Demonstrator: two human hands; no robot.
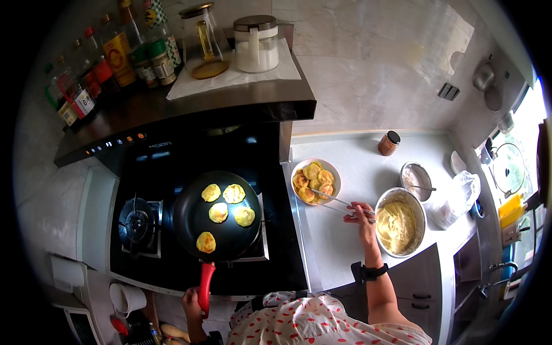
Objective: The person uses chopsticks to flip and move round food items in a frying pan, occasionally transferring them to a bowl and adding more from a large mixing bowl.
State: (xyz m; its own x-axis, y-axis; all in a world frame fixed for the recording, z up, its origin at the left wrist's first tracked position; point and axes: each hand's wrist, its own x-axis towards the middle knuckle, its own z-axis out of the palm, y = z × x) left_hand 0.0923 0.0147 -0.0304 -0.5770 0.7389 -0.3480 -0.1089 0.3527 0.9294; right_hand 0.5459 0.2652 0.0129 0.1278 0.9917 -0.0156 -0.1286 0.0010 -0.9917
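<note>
My left hand grips the red handle of a black frying pan on the right burner of the gas hob. Several small browned pancakes lie apart from one another in the pan. To the right, my right hand holds a pair of chopsticks. Their tips reach over a round bowl of cooked pancakes; whether they pinch one I cannot tell. Close beside that hand stands a metal bowl of thick yellow batter.
A steel bowl with a utensil in it stands behind the batter, near a plastic bag. A lidded jar is by the wall. The range hood, carrying bottles and jars, juts over the hob. A bare burner is at left.
</note>
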